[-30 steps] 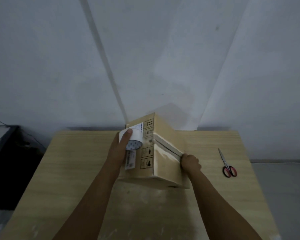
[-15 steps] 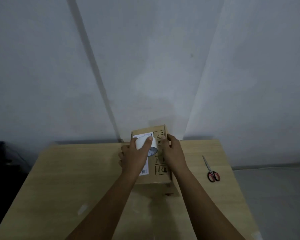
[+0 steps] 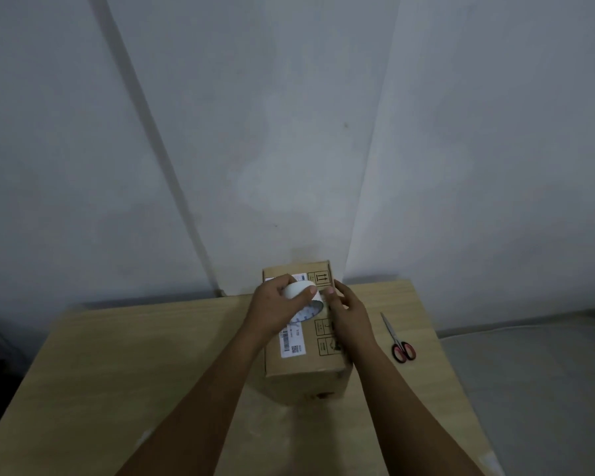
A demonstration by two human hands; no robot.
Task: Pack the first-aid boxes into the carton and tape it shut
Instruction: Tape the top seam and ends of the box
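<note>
Both forearms come in from the near edge of the wooden table (image 3: 124, 365), cut off by the bottom of the frame. The carton (image 3: 303, 369) is the landmark: closed, lying on the table toward the far edge, its far end near the wall (image 3: 289, 132). Bare tabletop lies left of the carton and in front of it; on its right is a narrower strip, with red-handled scissors (image 3: 397, 340) lying flat there, apart from the carton and near the table's right edge. Above the carton's top face the left hand (image 3: 275, 309) grips a white tape roll (image 3: 304, 297), fingers and thumb curled round the rim. The right hand (image 3: 349, 316) is just right of the roll, over the carton's right top edge, fingers loosely extended toward the roll; contact with the roll or the carton can't be confirmed. The hands cover most of the white shipping label (image 3: 292, 343) and part of the printed handling symbols. No first-aid boxes visible; carton contents hidden. Dim light, print unreadable.
</note>
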